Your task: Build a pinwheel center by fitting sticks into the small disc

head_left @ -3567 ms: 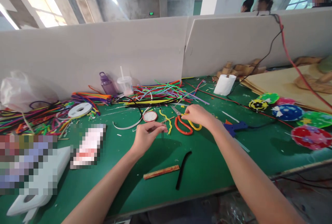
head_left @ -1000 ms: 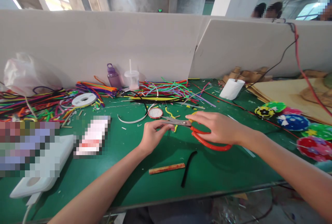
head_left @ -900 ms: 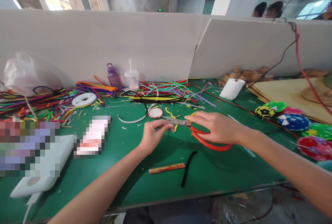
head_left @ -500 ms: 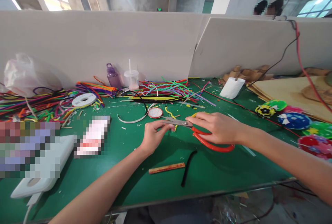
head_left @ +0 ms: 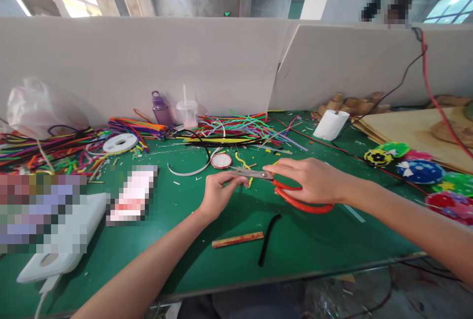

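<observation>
My right hand [head_left: 308, 178] is closed round the red handles of the scissors [head_left: 260, 174], whose blades point left. The blades reach over the fingers of my left hand [head_left: 219, 193], which is closed in a pinch on a small dark piece too tiny to name. A yellow pipe cleaner [head_left: 242, 160] lies just beyond the blades. Behind my left fingertips is a small red-rimmed dish [head_left: 221, 160] of white bits. Nearer the table edge lie a brownish stick [head_left: 237, 240] and a black pipe cleaner [head_left: 269, 240].
Bundles of coloured pipe cleaners [head_left: 236, 129], a purple bottle [head_left: 161, 110] and a lidded cup [head_left: 187, 114] line the back. On the left are a white tape roll [head_left: 120, 143] and a power bank [head_left: 48, 262]; on the right, a tissue roll [head_left: 330, 125] and fuzzy flowers [head_left: 421, 172].
The lower red handle of the scissors has risen slightly with my right hand. My left hand has stayed almost still.
</observation>
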A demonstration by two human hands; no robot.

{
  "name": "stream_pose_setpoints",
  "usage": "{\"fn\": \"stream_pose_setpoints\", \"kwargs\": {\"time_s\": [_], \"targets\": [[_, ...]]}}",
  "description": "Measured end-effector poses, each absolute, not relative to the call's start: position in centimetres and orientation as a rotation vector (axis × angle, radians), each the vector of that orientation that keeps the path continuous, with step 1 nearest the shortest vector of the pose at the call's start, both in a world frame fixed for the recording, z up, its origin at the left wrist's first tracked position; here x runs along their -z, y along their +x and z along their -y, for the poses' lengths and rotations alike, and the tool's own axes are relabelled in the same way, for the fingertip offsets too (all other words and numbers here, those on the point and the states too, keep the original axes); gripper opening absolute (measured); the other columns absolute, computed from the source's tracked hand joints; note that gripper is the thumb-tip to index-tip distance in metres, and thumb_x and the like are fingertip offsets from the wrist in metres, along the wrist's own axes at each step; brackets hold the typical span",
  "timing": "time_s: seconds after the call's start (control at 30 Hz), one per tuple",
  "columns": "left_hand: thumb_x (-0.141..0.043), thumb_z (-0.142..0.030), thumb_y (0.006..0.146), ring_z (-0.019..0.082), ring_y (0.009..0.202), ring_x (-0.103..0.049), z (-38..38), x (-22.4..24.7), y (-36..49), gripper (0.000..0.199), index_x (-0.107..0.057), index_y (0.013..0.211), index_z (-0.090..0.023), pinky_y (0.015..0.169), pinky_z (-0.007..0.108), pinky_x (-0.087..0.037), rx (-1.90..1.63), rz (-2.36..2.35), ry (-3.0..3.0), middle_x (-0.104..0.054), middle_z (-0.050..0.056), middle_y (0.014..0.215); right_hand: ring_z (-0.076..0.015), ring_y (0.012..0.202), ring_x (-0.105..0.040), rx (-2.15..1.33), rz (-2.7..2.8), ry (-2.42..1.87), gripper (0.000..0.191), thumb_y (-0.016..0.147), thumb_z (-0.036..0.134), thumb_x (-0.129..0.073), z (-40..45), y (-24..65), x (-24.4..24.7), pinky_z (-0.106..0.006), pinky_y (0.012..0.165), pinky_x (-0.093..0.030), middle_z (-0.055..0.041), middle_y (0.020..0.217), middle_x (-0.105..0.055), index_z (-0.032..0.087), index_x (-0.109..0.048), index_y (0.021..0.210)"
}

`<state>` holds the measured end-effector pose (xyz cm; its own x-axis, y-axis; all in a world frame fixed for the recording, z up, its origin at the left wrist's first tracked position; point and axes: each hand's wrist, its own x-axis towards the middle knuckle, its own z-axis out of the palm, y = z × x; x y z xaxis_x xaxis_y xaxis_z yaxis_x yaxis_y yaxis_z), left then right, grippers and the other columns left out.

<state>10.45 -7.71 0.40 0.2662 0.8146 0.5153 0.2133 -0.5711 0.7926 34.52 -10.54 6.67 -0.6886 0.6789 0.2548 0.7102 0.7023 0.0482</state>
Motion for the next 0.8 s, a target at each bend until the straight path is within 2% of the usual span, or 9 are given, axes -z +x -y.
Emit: {"fn": "stream_pose_setpoints", "kwargs": {"time_s": [0.23,0.47,0.7,0.8], "targets": [[-0.061,-0.027,0.082,0.017,0.072,-0.067,7.70,-0.38,10.59,0.019,-0.074,0.069,-0.019,0.072,0.024,-0.049,-1.328,-0.888,1.940,-0.074,0.001,0.073,-0.0146,0.059,-0.057,0.408,2.780,-0.993,0.037,0.086,0.031,-0.048,10.59,34.53,-6.76,-0.025,0.051,-0.039,-0.0106,0.088,-0.066,0.014,-0.060,0.117],[-0.061,-0.026,0.082,0.017,0.071,-0.067,7.70,-0.18,10.63,0.019,-0.074,0.069,-0.020,0.072,0.024,-0.049,-1.343,-0.893,1.909,-0.074,0.001,0.073,-0.0156,0.063,-0.057,0.528,2.753,-0.951,0.037,0.086,0.032,-0.047,10.77,34.45,-6.98,-0.024,0.051,-0.036,-0.0115,0.087,-0.065,0.014,-0.059,0.116],[-0.062,-0.026,0.081,0.018,0.071,-0.068,7.90,-0.40,10.69,0.019,-0.074,0.068,-0.020,0.072,0.024,-0.049,-1.367,-0.867,1.941,-0.074,0.001,0.072,-0.0134,0.057,-0.057,0.401,2.714,-1.114,0.038,0.085,0.032,-0.048,11.36,34.00,-6.92,-0.025,0.049,-0.037,-0.0097,0.097,-0.066,0.017,-0.058,0.118],[-0.061,-0.024,0.082,0.018,0.075,-0.068,7.95,-0.54,10.69,0.020,-0.074,0.067,-0.020,0.073,0.024,-0.049,-1.367,-0.845,1.986,-0.074,0.002,0.073,-0.0150,0.061,-0.060,0.379,2.702,-1.186,0.040,0.084,0.032,-0.050,11.46,33.67,-7.01,-0.025,0.050,-0.039,-0.0093,0.105,-0.064,0.018,-0.056,0.120]]}}
